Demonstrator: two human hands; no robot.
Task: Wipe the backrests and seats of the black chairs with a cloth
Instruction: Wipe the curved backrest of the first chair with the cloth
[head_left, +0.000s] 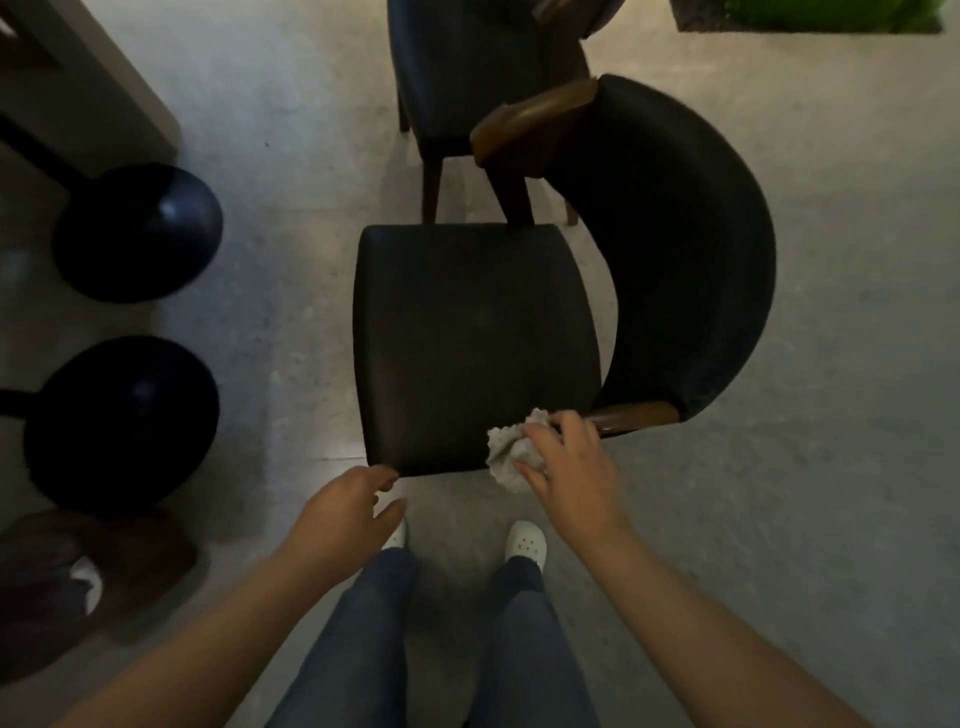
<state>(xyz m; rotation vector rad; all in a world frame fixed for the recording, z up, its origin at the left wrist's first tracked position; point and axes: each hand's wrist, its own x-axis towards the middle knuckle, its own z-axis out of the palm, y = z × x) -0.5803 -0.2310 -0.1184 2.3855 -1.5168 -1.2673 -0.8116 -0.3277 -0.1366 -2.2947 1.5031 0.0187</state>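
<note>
A black chair stands right in front of me, its padded seat facing up and its curved black backrest wrapping round the right side, with wooden armrest ends. My right hand grips a crumpled light grey cloth at the seat's near right corner, beside the near wooden arm end. My left hand hovers with fingers spread at the seat's near left corner, fingertips at its edge, holding nothing. A second dark chair stands behind the first.
Two round black stool seats stand at the left beside a counter. A brown bag-like heap lies at the lower left. Green material shows at the top right. Grey floor surrounds the chair; my feet are just below it.
</note>
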